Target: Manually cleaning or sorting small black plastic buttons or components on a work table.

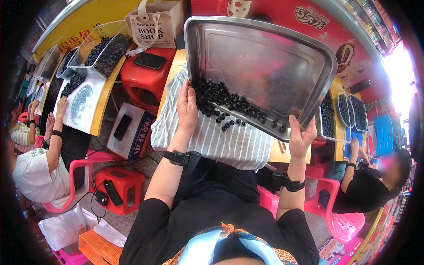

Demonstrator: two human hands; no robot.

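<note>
A shallow metal tray (265,53) is tilted between my two hands, its near edge low. Small dark round berries (229,101), blueberries by their look, have gathered along that low edge, thickest toward the left corner. Several loose berries (224,128) show just past the edge, over a grey-and-white striped cloth (234,152) on the table. My left hand (187,108) grips the tray's left side near the low corner. My right hand (302,134) is closed round the lower right corner, thumb on the rim. Fingers under the tray are hidden.
At left, a red stool (132,79) holds a phone (149,61) beside a canvas bag (165,26). A person in white (35,174) works near clear berry bins (104,51). At right sits a person in black (366,185) near berry containers (327,117). Cables lie on the floor.
</note>
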